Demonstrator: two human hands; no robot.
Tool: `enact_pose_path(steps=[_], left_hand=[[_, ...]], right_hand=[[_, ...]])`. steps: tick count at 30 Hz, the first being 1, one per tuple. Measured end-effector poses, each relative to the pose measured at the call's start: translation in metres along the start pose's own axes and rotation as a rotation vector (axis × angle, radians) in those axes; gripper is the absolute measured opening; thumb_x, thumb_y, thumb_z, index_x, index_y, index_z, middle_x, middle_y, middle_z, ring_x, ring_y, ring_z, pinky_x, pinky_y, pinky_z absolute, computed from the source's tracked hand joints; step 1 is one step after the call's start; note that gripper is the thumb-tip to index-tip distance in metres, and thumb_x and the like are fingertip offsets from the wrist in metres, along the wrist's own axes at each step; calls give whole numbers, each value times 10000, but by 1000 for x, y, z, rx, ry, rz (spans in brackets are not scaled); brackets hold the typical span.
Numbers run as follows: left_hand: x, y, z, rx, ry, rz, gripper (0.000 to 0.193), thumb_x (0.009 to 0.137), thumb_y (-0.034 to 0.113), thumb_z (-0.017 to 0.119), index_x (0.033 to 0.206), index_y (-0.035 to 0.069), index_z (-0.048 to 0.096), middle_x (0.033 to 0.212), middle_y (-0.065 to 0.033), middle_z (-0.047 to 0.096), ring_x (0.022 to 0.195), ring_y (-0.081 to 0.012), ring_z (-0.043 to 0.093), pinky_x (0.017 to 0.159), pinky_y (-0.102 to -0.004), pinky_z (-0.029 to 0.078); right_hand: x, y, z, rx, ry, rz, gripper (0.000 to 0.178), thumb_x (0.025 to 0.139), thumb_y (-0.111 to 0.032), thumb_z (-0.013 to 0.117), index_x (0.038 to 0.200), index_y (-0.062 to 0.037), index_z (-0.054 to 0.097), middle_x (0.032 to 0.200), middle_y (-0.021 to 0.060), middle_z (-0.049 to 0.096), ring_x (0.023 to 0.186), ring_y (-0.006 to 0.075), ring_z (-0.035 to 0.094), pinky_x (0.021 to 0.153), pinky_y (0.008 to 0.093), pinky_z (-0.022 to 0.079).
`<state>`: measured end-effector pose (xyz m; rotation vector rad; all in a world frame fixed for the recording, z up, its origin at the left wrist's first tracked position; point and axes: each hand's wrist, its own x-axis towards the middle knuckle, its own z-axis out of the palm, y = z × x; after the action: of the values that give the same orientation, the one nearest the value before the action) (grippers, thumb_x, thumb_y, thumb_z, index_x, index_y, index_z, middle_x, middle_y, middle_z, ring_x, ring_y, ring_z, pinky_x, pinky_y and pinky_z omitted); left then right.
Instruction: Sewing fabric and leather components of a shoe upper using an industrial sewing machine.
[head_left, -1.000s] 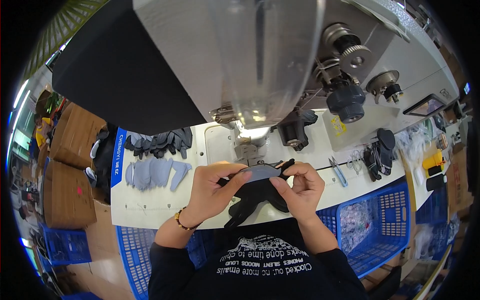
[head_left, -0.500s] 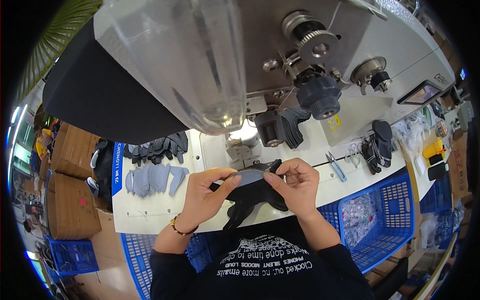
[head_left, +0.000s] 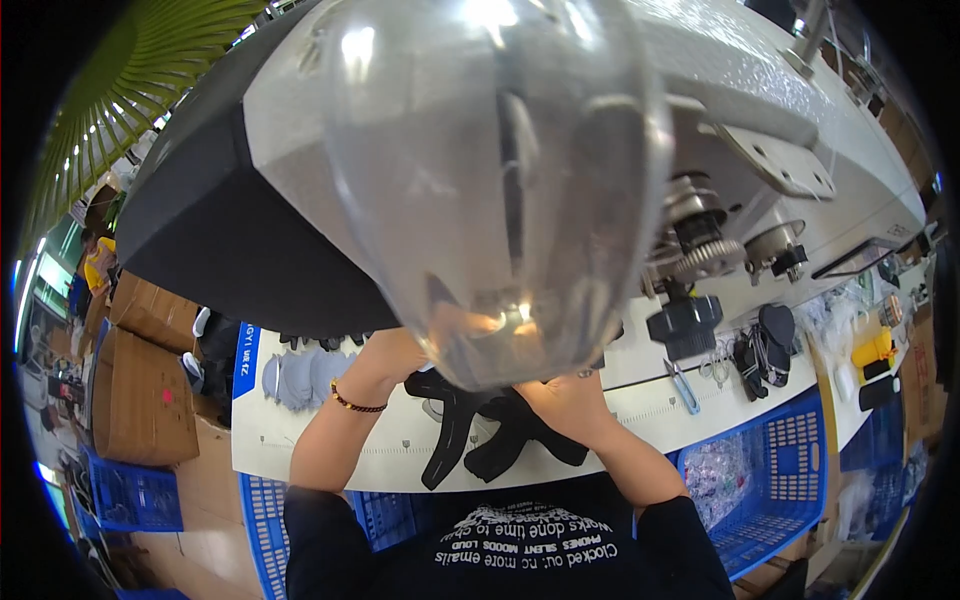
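A black fabric piece [head_left: 452, 432] with several strap-like arms lies at the table's front edge, beneath a sewing machine head. My left hand [head_left: 398, 354] reaches to its upper left side, and its fingers are lost behind the machine's clear plastic guard [head_left: 500, 200]. On the piece's right side is my right hand [head_left: 562, 405], the thumb lying against the black fabric and the hand closed on it. The right fingertips go out of sight behind the guard. The grey patch and the needle area are hidden too.
Grey fabric pieces [head_left: 298, 378] are stacked left on the white table [head_left: 330, 455]. Blue-handled snips [head_left: 684, 388] and black straps [head_left: 772, 345] lie right. Blue baskets [head_left: 800, 440] stand below the front edge. Cardboard boxes [head_left: 145, 400] stand far left.
My head view has shifted, so the clear guard covers my fingers. Both hands have moved in under the machine head with the black piece, whose grey patch has gone out of sight.
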<state>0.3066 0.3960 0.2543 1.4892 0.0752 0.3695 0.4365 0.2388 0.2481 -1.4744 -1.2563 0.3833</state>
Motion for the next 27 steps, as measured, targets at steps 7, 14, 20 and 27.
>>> enact_pose_path(steps=[7,14,20,27], left_hand=[[0,10,3,346,175,-156,458,756,187,588,1139,-16,439,1170,-117,452,1109,-226,393,939,-354,282],[1,1,-2,207,186,-133,467,749,208,597,1131,-14,447,1158,-121,460,1097,-223,405,933,-354,289],[6,-11,-2,73,182,-99,474,743,226,605,1124,-12,454,1148,-123,468,1087,-221,415,928,-353,296],[11,3,3,-8,162,-95,466,743,246,607,1104,-13,469,1115,-123,491,1056,-221,443,911,-351,317]], right_hand=[[-8,32,11,-94,38,-195,288,644,-67,576,932,-75,557,889,75,562,773,236,538,664,330,412],[-1,22,8,-28,35,-174,216,633,-64,594,847,-46,577,774,66,586,681,207,557,611,314,424],[1,10,6,280,80,60,153,607,-24,581,760,-23,590,652,84,594,541,192,560,510,270,422],[1,11,9,55,206,-95,176,613,-12,558,785,-20,591,678,99,597,562,210,565,526,287,427]])
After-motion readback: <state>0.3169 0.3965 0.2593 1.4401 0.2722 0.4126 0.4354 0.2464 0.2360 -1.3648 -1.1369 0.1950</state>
